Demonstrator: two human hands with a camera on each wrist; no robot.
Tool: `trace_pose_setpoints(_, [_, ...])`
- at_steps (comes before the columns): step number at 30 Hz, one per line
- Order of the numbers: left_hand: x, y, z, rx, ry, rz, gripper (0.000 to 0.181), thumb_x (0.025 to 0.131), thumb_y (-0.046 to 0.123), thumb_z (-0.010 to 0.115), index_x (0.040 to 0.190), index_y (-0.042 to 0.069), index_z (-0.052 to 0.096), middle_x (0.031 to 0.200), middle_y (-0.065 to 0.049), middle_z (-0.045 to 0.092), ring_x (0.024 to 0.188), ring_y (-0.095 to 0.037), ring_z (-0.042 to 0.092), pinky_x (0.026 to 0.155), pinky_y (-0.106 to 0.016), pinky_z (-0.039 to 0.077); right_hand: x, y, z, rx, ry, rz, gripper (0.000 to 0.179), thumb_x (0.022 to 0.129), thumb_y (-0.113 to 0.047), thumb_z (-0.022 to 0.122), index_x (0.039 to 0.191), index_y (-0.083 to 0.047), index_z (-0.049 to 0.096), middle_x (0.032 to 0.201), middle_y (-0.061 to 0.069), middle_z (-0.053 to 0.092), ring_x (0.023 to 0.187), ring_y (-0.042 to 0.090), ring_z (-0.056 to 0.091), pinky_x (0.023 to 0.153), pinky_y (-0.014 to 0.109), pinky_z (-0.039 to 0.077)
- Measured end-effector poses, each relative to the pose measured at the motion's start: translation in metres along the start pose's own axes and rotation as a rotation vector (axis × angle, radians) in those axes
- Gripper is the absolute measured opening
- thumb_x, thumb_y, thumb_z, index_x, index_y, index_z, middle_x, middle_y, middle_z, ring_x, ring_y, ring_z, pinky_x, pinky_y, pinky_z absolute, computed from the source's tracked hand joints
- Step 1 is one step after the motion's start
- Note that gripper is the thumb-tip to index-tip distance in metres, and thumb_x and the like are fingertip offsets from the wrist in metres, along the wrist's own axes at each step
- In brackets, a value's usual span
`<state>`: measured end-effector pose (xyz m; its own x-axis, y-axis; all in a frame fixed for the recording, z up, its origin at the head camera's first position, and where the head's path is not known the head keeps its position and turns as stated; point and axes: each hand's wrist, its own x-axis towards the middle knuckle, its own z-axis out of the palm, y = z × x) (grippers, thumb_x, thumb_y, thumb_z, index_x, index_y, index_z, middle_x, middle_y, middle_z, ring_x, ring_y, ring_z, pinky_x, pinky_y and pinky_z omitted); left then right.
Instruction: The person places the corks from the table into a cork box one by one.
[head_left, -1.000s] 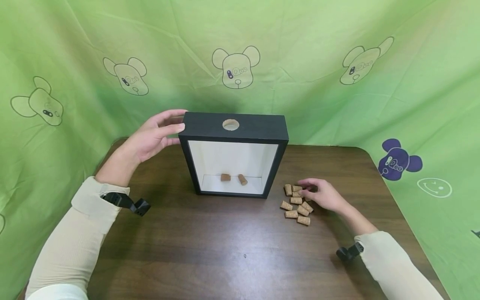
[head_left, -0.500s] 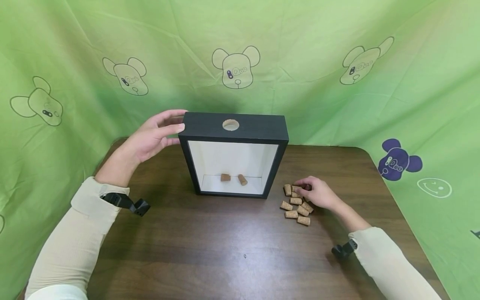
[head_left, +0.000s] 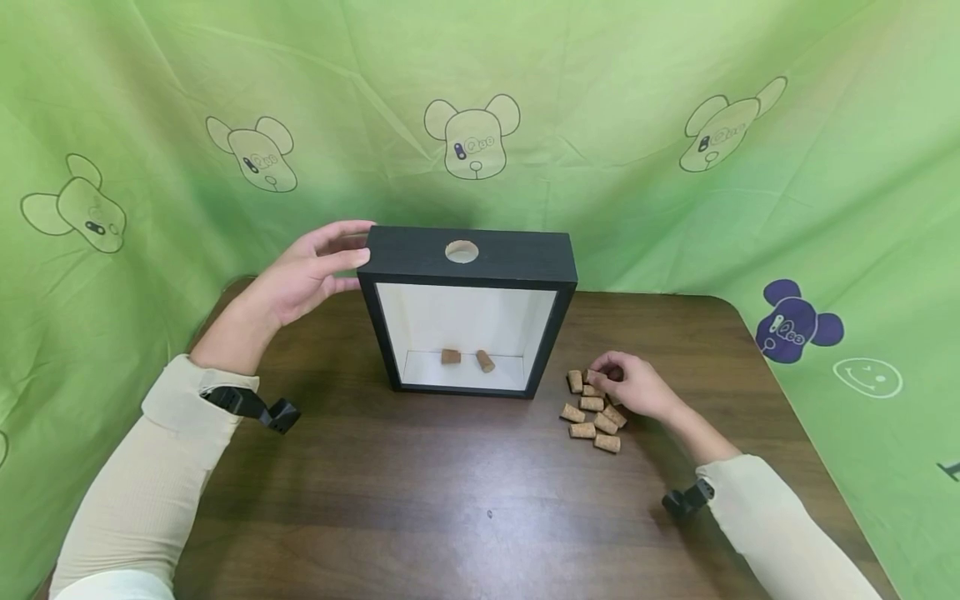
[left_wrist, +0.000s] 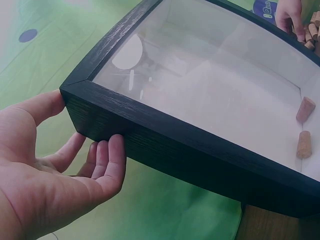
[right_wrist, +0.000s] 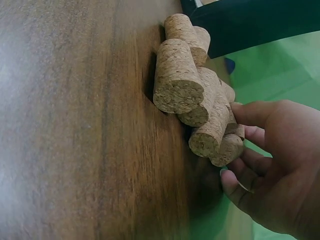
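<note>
A black box frame (head_left: 472, 254) with a clear front, a white inside and a round hole in its top stands upright on the table. My left hand (head_left: 307, 271) holds its upper left side, thumb at the front corner and fingers toward the back; the left wrist view shows the fingertips against the side. Two corks (head_left: 451, 357) lie inside on the box's floor. To the right of the box several corks (head_left: 591, 404) lie in a loose group. My right hand (head_left: 633, 383) pinches a cork at the back of that group, its fingertips partly hidden.
The brown wooden table (head_left: 420, 492) runs under everything. A green printed cloth (head_left: 615, 108) hangs close behind the box and along both sides. Small black cameras sit on both wrists.
My right hand has shifted slightly left over the back of the cork group, and its thumb and fingers have come together at a cork. The left hand and the box have stayed put.
</note>
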<state>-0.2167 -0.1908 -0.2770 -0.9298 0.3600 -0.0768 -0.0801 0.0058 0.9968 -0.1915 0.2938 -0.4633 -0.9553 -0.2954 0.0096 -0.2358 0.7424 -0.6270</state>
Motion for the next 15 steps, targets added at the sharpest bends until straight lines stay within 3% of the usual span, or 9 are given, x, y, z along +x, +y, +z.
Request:
trace_pose_setpoints(8, [0.001, 0.000, 0.000, -0.013, -0.001, 0.001, 0.057, 0.103, 0.008, 0.057, 0.156, 0.005, 0.035, 0.142, -0.007, 0.040, 0.122, -0.019, 0.048, 0.095, -0.027, 0.051, -0.002, 0.001, -0.013, -0.003, 0.014, 0.022, 0.016, 0.099, -0.011, 0.066, 0.111, -0.001, 0.068, 0.096, 0.008, 0.071, 0.085, 0.021, 0.064, 0.075, 0.036, 0.051])
trace_pose_setpoints(15, [0.000, 0.000, 0.000, -0.005, -0.003, 0.001, 0.058, 0.103, 0.008, 0.057, 0.157, 0.006, 0.034, 0.143, -0.007, 0.039, 0.122, -0.019, 0.047, 0.095, -0.027, 0.050, -0.010, 0.000, -0.029, -0.019, 0.066, 0.002, 0.017, 0.099, -0.016, 0.069, 0.110, -0.004, 0.069, 0.100, 0.009, 0.072, 0.091, 0.022, 0.065, 0.078, 0.030, 0.053])
